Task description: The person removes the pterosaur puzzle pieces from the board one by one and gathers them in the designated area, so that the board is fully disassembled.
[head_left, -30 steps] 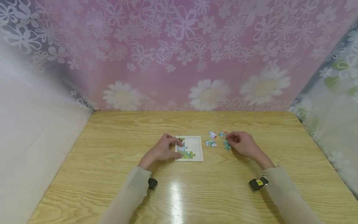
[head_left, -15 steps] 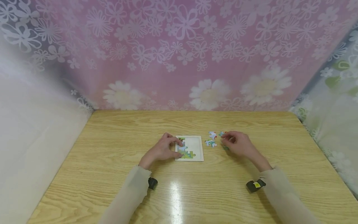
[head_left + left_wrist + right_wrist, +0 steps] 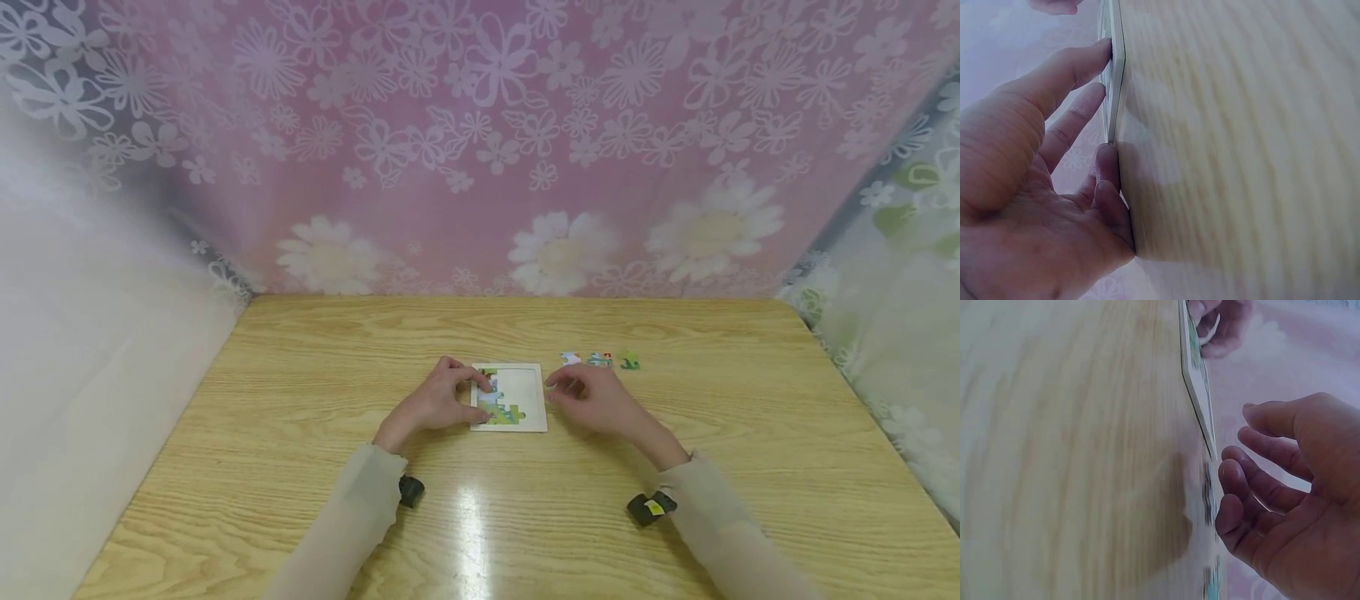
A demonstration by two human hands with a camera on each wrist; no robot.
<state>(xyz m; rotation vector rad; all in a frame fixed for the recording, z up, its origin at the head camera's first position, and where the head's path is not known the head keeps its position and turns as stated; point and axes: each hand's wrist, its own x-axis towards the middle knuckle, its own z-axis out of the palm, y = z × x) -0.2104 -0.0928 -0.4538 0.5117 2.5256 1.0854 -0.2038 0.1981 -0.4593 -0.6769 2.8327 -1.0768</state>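
Observation:
A square white puzzle tray [image 3: 532, 400] lies flat on the table, with joined picture pieces [image 3: 504, 413] along its left and lower part. My left hand [image 3: 435, 400] rests at the tray's left edge, thumb and index fingertips on the pieces; in the left wrist view its other fingers lie beside the tray's side. Just right of the tray hovers my right hand [image 3: 596, 402], fingers loosely bent. In the right wrist view nothing shows between its thumb [image 3: 1272, 417] and fingers, and loose pieces [image 3: 1209, 494] lie on the table beyond. The hand hides part of the loose pieces in the head view.
Behind my right hand lie a white and red puzzle piece [image 3: 570, 358], a teal and red one [image 3: 601, 359] and a green one [image 3: 630, 360]. The wood-grain table [image 3: 360, 333] meets a pink flowered curtain [image 3: 420, 167] at the back, with pale curtains at both sides.
My right hand has moved left from the loose pieces toward the tray's right edge, uncovering the green piece and covering the lower ones. The left hand has stayed on the tray.

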